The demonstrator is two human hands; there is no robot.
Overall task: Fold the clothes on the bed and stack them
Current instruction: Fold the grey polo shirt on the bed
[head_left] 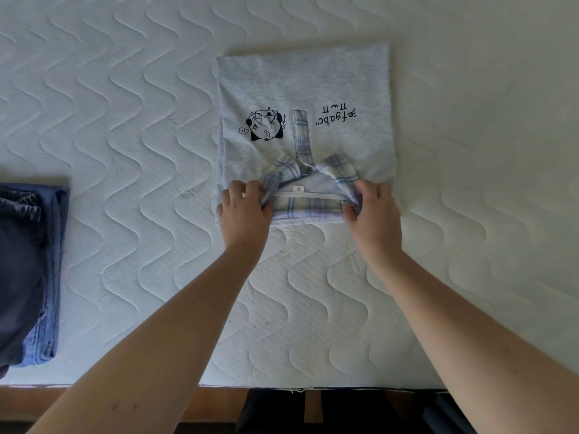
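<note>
At the bed's [125, 151] left edge, near its front edge, sits a stack of folded dark clothes [28, 270]. Toward the middle lies a grey shirt [300, 86] with a plaid collar, collar end nearest the front edge. The left hand [244, 208] pinches the collar's left side with curled fingers; the right hand [372, 208] pinches its right side likewise.

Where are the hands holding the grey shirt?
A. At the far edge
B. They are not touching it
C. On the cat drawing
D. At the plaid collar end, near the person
D: the left hand and the right hand each pinch the shirt beside its plaid collar, at the near edge.
</note>
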